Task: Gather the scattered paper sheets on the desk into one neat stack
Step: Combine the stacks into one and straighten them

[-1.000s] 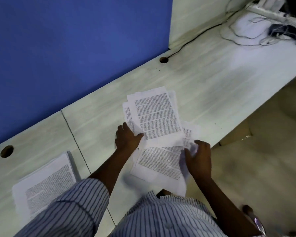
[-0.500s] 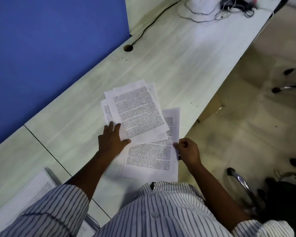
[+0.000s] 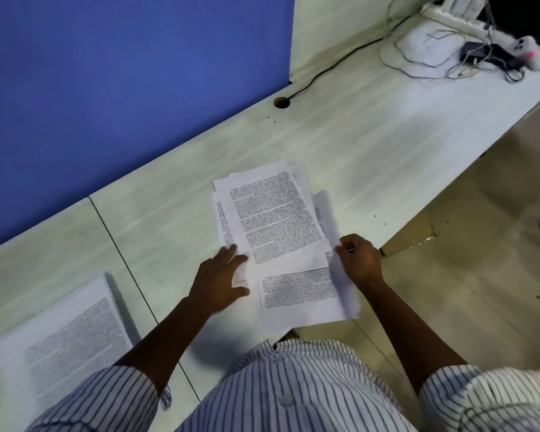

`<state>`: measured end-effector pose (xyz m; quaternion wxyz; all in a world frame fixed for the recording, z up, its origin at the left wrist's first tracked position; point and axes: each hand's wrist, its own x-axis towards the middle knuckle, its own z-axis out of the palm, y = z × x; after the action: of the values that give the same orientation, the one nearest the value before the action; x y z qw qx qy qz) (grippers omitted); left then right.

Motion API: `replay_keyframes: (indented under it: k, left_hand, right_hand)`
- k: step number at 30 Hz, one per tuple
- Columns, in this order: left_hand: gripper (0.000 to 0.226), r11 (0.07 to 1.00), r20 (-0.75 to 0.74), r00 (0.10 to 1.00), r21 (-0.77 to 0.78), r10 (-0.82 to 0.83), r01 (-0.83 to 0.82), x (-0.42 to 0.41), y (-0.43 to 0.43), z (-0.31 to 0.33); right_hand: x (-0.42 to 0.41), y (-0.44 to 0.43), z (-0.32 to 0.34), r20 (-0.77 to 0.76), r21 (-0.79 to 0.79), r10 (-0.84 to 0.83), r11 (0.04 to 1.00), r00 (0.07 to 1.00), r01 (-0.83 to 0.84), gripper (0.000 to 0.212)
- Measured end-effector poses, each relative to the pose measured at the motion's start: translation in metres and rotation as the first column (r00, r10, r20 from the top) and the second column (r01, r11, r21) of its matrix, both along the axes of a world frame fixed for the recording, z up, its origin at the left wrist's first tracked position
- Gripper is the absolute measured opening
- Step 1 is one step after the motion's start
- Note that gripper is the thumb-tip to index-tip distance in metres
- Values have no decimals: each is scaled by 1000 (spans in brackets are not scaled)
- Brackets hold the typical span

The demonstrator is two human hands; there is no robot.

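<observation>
White printed sheets (image 3: 275,213), pale desk (image 3: 371,145), blue partition (image 3: 122,73), striped shirt (image 3: 293,391).

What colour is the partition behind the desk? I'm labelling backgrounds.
Plain solid blue; the partition shows best in the head view, the only one.

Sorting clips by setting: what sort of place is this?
Probably an office cubicle: a pale wood-grain desk with a round cable hole, a blue partition panel, and a white power strip.
</observation>
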<state>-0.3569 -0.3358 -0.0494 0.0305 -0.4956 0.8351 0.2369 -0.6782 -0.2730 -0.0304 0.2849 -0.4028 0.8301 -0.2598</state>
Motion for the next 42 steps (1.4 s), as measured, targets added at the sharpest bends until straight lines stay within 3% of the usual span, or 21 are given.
replay_keyframes:
  k: [4, 7, 11, 15, 19, 21, 23, 26, 30, 35, 38, 42]
  left_hand:
    - [87, 999, -20, 999, -13, 32, -33, -2, 16, -2]
    - [87, 999, -8, 999, -26, 47, -47, -6, 22, -5]
    - [87, 997, -15, 998, -38, 65, -66, -11, 28, -8]
    - [87, 997, -4, 997, -15, 73, -73, -11, 32, -10]
    - [85, 993, -60, 991, 0, 118, -119, -12, 36, -11]
    - [79, 973, -163, 960, 52, 228, -223, -11, 36, -10]
    - [68, 915, -304, 863, 126, 404, -384, -10, 35, -9]
    - [66, 812, -298, 758, 150, 581, -564, -16, 27, 2]
    - [77, 827, -118, 820, 36, 561, -561, -37, 19, 13]
    - [79, 845, -11, 846, -30, 534, -534, -49, 15, 14]
    - [81, 836, -14, 836, 26, 549, -549, -48, 10, 16]
    - [86, 802, -49, 802, 110, 595, -588, -43, 2, 17]
  right_hand:
    - [7, -26, 7, -190, -30, 70, 997, 979, -78, 46]
    - [22, -45, 6, -111, 106, 135, 987, 985, -123, 68]
    - [48, -63, 4, -131, 264, 156, 957, 979, -117, 93]
    - [53, -76, 4, 0, 317, 115, 942, 993, -109, 83]
    - [52, -70, 3, 6, 249, 135, 960, 991, -132, 43]
    - [53, -61, 5, 4, 200, 118, 973, 993, -116, 34]
    - [50, -50, 8, 27, 188, 71, 979, 997, -75, 30]
    - [52, -35, 9, -65, 228, 58, 973, 996, -42, 43]
    - [73, -31, 10, -164, 261, 133, 961, 977, -87, 83]
    - [80, -46, 10, -130, 355, 141, 931, 981, -86, 93]
    - [72, -54, 13, -41, 405, 99, 911, 994, -74, 88]
    - [65, -52, 10, 43, 361, 109, 925, 993, -117, 57]
